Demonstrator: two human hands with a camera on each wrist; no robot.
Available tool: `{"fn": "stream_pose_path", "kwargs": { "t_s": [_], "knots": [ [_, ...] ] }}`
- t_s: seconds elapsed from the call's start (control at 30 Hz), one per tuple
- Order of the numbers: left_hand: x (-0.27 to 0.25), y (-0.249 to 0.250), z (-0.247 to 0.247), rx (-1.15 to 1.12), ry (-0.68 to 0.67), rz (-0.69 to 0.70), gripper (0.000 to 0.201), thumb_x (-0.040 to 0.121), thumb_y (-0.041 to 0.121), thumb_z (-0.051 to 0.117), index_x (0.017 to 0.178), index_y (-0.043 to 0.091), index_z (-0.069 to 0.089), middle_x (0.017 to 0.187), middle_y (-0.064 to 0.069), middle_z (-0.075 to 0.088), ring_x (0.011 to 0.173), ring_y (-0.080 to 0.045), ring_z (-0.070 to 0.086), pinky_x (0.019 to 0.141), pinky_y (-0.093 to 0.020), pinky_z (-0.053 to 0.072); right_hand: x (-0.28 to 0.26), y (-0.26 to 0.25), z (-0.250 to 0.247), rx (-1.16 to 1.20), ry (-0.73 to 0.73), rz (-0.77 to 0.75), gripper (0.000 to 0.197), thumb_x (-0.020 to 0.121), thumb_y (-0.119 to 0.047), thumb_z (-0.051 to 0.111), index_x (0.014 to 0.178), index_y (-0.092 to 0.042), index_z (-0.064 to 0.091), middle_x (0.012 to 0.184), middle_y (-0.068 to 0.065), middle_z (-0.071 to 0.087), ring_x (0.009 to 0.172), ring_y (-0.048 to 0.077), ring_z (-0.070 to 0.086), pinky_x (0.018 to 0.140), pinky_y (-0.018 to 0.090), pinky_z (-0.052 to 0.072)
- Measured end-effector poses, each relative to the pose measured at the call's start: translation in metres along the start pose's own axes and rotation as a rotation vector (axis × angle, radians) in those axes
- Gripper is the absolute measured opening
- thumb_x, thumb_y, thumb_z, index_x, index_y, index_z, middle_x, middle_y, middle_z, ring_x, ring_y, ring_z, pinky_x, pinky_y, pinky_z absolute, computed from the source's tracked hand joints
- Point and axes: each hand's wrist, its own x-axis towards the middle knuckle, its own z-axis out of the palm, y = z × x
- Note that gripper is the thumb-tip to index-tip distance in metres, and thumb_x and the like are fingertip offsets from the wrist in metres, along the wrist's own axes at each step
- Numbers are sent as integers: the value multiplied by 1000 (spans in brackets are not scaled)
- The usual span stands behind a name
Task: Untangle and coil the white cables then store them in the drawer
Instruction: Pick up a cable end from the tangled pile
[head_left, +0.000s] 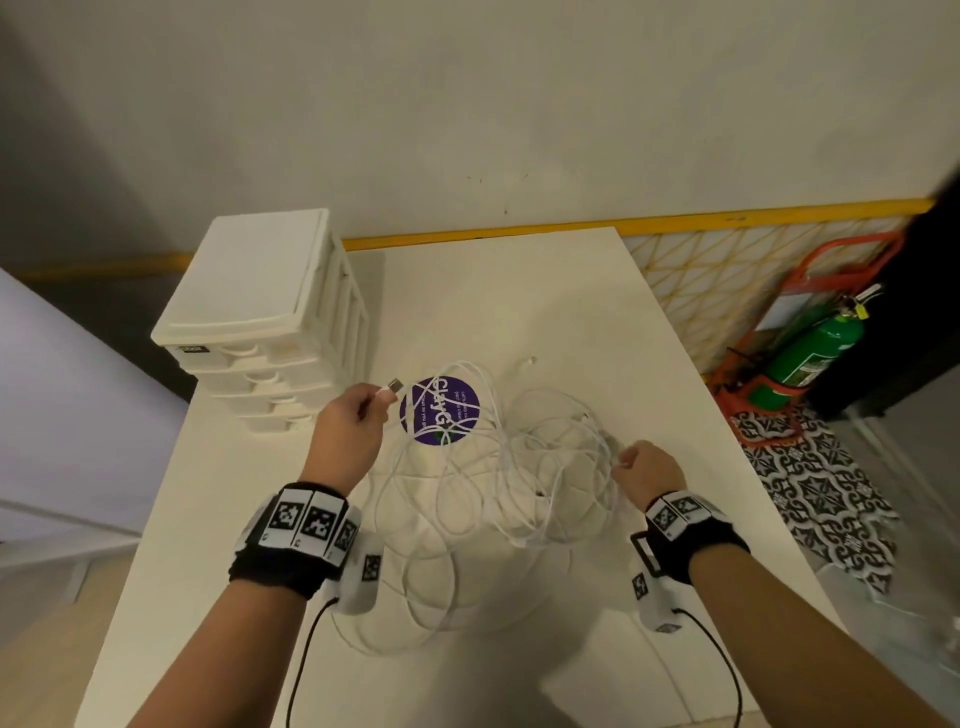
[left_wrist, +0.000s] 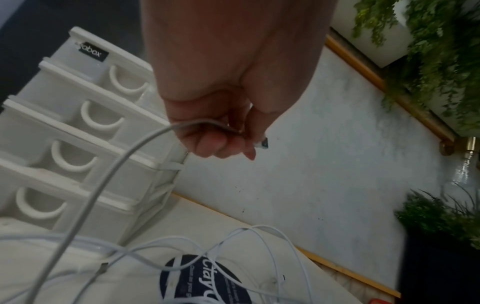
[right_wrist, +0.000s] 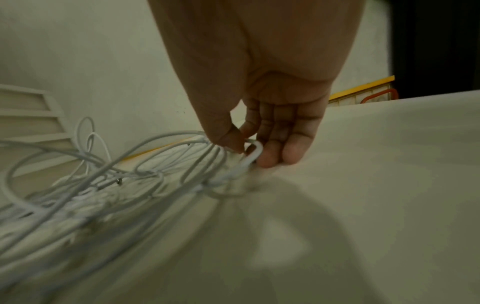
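The white cables (head_left: 498, 483) lie in one loose tangle across the middle of the tabletop (head_left: 649, 332), loops crossing one another and partly covering a round purple sticker (head_left: 440, 410). They look thin, light and limp, with a smooth jacket that would likely slide through a slack pinch. Pulled hard, a loop could cinch into a knot, so the plug ends are probably the best places to take hold (a free end can be fed back through the crossings).

The left hand (head_left: 349, 427) pinches one cable just behind its metal plug (head_left: 396, 385), fingers curled around the cord and the plug poking out past them, raised a little above the tabletop. The right hand (head_left: 648, 467) sits at the right edge of the tangle, thumb and forefinger pinching a small bend of cable, the other fingers hanging straighter with their tips down near the tabletop.

The tabletop is plain, matt and off-white, so the cables show poorly against it. A white drawer unit (head_left: 265, 317) stands on its back-left corner, its four drawers all shut, close to the left hand. Behind is a pale wall with a yellow strip along its base. To the right, on patterned floor tiles, stands a green extinguisher (head_left: 808, 358) in a red frame.
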Motion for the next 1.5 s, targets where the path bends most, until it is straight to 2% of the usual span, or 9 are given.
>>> {"fn": "stream_pose_path", "kwargs": {
  "t_s": [0.13,0.3,0.43,0.7,0.9,1.03,1.13,1.3,1.5],
  "knots": [
    [8,-2,9,20,-12,-15,20,96,15,51,84,6,63,73,-5,61,62,-21,49,64,-28,35,9,-5,0,77,-24,56,32,94,-26,42,116,-6,55,118,17,60,108,34,56,89,35,43],
    [12,13,23,18,-4,12,19,87,20,65,73,10,58,58,4,51,56,-12,47,50,-11,34,29,-8,0,-13,-51,44,41,94,-35,44,77,-3,60,79,13,62,75,30,60,64,29,44],
    [13,33,59,176,-166,52,37,82,31,69,58,16,46,53,4,44,57,-18,46,53,-28,31,35,-7,2,-76,-74,25,43,87,-45,56,69,-7,63,69,9,61,67,27,58,60,27,42],
    [7,63,151,568,-564,396,28,97,29,44,85,9,59,92,-12,61,93,-31,61,65,-34,38,34,-1,10,-70,-40,-19,29,88,-35,56,93,-8,65,95,13,69,90,31,63,72,29,45],
    [1,38,174,551,-744,275,28,96,26,49,103,3,62,109,-16,64,102,-32,60,79,-35,43,25,4,9,307,160,-88,22,90,-29,56,101,-11,51,97,11,66,87,30,62,74,32,46],
    [0,32,161,286,-617,199,26,91,34,59,80,10,59,84,-15,62,85,-31,60,73,-35,45,13,-19,0,523,325,-358,10,91,-18,55,94,-18,45,69,3,60,63,23,56,64,34,45],
    [-3,35,150,189,-503,189,31,93,36,56,91,6,60,74,-10,60,74,-25,55,67,-32,40,4,-40,4,414,149,-499,12,92,-24,54,100,-21,47,56,-4,46,52,14,45,55,26,37],
    [-8,26,130,75,-326,155,19,97,28,46,108,17,58,69,-2,71,76,-21,66,73,-32,50,6,-33,21,-10,-196,-399,37,90,-45,52,118,-21,55,104,4,66,96,24,61,77,26,40],
    [0,21,91,-312,-74,42,17,95,17,40,94,30,51,55,9,61,66,-24,62,75,-39,49,15,-21,11,-168,-144,-343,35,89,-33,56,123,-25,57,126,3,58,112,22,56,94,28,41]
  ]
}}
